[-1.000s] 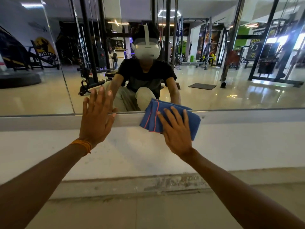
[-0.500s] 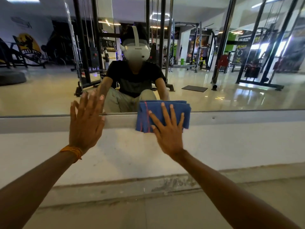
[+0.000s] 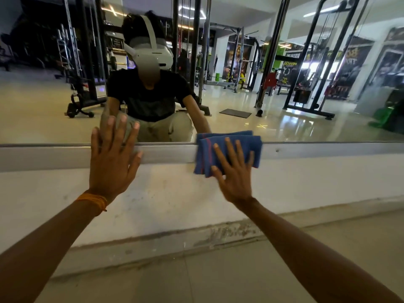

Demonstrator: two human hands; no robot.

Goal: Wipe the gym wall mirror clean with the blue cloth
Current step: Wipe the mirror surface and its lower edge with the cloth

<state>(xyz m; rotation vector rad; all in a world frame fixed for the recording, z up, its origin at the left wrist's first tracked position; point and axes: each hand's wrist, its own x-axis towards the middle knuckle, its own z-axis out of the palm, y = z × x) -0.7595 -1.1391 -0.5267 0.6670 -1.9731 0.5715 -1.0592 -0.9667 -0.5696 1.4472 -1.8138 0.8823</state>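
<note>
Currently my right hand (image 3: 235,178) presses the folded blue cloth with red stripes (image 3: 227,150), fingers spread, against the metal bottom frame (image 3: 328,149) of the wall mirror (image 3: 284,95), centre-right of frame. My left hand (image 3: 112,162), fingers spread, lies flat across that frame at centre-left.

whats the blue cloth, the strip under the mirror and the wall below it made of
Blue cloth: soft woven fabric, matte, folded in layers with a red stripe; likely cotton or microfibre.
Strip: metal, probably aluminium; dull silver sheen and a screw head.
Wall: painted plaster or concrete, matte white, scuffed and stained.
</note>
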